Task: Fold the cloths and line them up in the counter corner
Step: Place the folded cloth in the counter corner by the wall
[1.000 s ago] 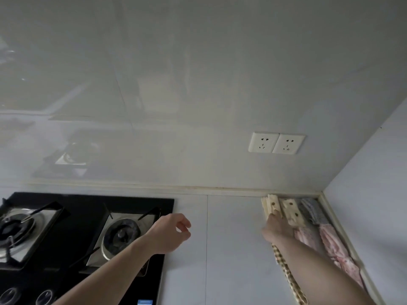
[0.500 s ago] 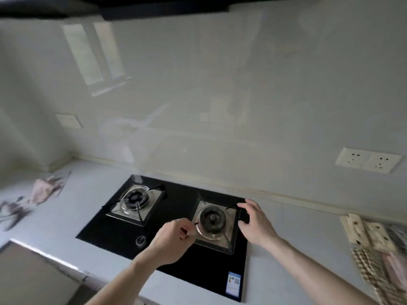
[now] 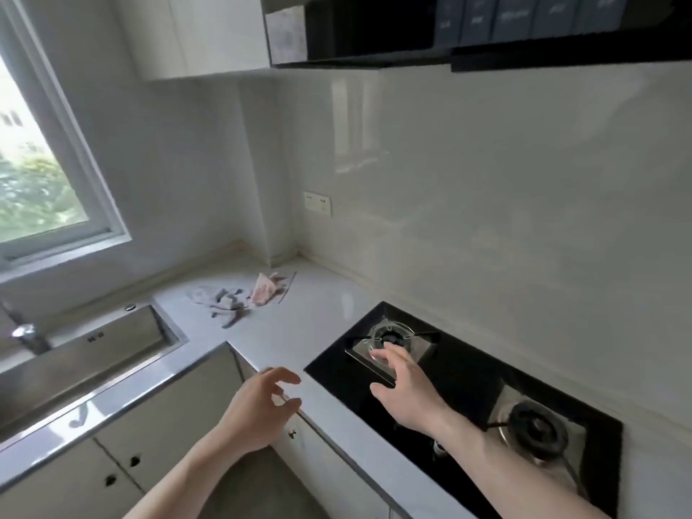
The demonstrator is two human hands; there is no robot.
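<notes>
Two crumpled cloths lie loose on the white counter (image 3: 318, 316) near the far left corner: a grey-and-white cloth (image 3: 221, 299) and, touching it on the right, a pink cloth (image 3: 266, 290). My left hand (image 3: 262, 410) hovers over the counter's front edge, fingers loosely spread, holding nothing. My right hand (image 3: 406, 391) is stretched out flat above the black hob, fingers straight, empty. Both hands are well short of the cloths. The folded cloths in the right corner are out of view.
A black gas hob (image 3: 468, 398) with two burners fills the counter on the right. A steel sink (image 3: 86, 361) with a tap (image 3: 26, 335) is at the left under a window. Cabinet doors (image 3: 123, 447) run below. A range hood (image 3: 449, 28) hangs overhead.
The view has swung left, away from the folded cloths in the right corner, onto the loose cloths by the sink. Both hands have moved left with it, and my left hand has uncurled.
</notes>
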